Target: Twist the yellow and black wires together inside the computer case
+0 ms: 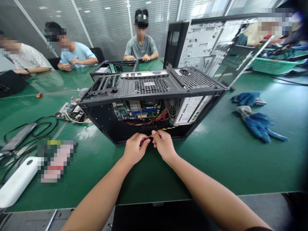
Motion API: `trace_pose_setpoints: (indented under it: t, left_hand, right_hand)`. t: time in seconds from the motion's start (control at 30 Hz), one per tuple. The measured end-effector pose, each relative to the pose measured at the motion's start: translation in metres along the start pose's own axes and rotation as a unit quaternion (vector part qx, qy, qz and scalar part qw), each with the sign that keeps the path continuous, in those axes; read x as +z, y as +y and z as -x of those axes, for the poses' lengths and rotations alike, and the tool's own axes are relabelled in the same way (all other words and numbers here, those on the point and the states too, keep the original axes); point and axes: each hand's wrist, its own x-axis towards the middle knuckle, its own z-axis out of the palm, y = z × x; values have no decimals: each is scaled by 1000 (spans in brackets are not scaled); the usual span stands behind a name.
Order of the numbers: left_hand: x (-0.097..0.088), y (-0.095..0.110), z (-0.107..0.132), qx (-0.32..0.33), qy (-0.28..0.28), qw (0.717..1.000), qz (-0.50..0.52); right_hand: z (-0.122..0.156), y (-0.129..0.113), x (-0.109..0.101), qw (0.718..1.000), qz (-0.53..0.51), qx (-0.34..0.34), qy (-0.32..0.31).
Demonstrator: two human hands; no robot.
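A black computer case stands on the green table with its open side toward me. Inside it I see a motherboard, a bundle of red and orange wires and a power supply with a white label. A twisted yellow-and-black cable runs from beneath the power supply toward me. My left hand pinches the cable near its end. Close beside it, my right hand also grips the cable between thumb and fingers. The cable's tip is hidden by my fingers.
Blue work gloves lie at right, near a green basket of cables. Another open case rises behind. At left are a circuit board, black cables and a white power bank-like object. Several people sit across the table.
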Motion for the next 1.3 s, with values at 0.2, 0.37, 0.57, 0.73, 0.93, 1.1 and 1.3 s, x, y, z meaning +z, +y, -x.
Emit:
trace_pose_setpoints:
  t: [0.2, 0.37, 0.57, 0.73, 0.93, 1.1, 1.3]
  left_hand:
    - [0, 0, 0, -17, -6, 1000, 2]
    - [1, 0, 0, -28, -11, 1000, 6]
    - [1, -2, 0, -10, 5, 1000, 3]
    - [2, -4, 1, 5, 11, 1000, -9]
    - [2, -4, 1, 6, -2, 1000, -12]
    - [2, -3, 1, -4, -24, 1000, -14]
    - [1, -1, 2, -15, -28, 999, -4]
  right_hand:
    - [3, -4, 0, 999, 28, -12, -14]
    - [3, -5, 0, 999, 28, -14, -21]
    - [0, 0, -1, 999, 31, 5, -11]
    - [-3, 8, -1, 999, 48, 7, 12]
    - [-4, 12, -1, 999, 42, 0, -2]
    - [-3, 12, 0, 999, 44, -9, -11]
    - [-3, 14, 1, 999, 34, -9, -17]
